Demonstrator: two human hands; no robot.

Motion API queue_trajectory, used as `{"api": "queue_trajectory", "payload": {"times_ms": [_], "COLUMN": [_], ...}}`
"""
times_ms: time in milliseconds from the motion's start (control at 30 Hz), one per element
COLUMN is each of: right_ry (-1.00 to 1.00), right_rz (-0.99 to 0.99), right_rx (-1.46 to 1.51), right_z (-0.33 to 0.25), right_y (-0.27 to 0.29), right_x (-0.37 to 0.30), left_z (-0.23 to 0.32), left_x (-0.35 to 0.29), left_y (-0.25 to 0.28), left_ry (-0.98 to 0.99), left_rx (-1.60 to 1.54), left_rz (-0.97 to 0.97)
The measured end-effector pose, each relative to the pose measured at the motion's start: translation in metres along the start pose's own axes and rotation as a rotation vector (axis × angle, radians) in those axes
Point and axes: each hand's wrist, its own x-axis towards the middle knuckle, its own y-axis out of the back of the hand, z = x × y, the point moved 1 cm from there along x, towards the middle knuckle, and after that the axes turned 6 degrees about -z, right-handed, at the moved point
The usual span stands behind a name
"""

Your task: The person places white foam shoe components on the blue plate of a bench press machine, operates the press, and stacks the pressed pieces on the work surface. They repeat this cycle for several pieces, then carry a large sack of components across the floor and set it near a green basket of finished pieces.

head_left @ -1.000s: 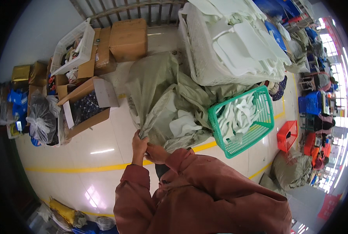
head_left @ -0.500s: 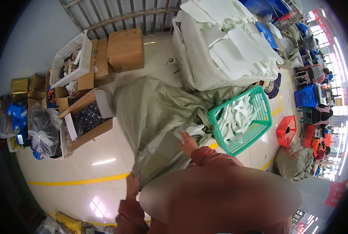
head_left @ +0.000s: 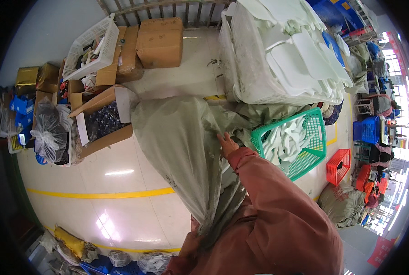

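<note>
A large grey-green woven sack [head_left: 172, 142] lies slumped in front of me, its near edge drawn up toward my body. My left hand [head_left: 194, 226], mostly hidden by cloth and sleeve, is closed on that near edge. Against the sack's right side rests my right hand [head_left: 227, 145], fingers stretched out and apart. A little of something white shows in the sack's opening below my right wrist. Close to the right of that hand stands a green plastic basket [head_left: 322, 145] holding several white, curved flat pieces [head_left: 284, 142].
Beyond the sack, a big white crate [head_left: 255, 78] is piled with white flat pieces [head_left: 300, 55]. Cardboard boxes [head_left: 159, 43] and a white basket [head_left: 87, 68] stand at the left. A red basket [head_left: 338, 166] and another full sack [head_left: 341, 204] sit at the right.
My left hand has pulled the sack's edge toward my body and to the right. My right hand has moved off the white pieces at the opening onto the sack's side.
</note>
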Motion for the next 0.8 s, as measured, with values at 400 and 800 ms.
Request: {"api": "queue_trajectory", "payload": {"times_ms": [400, 800], "right_ry": [0.119, 0.181], "right_rz": [0.163, -0.035], "right_rx": [0.543, 1.655], "right_z": [0.049, 0.023], "right_y": [-0.042, -0.003], "right_x": [-0.018, -0.194], "left_z": [-0.016, -0.033], "left_x": [0.014, 0.013], "left_y": [-0.024, 0.017], "left_ry": [0.004, -0.582], "left_rx": [0.837, 1.228], "left_rz": [-0.153, -0.365]}}
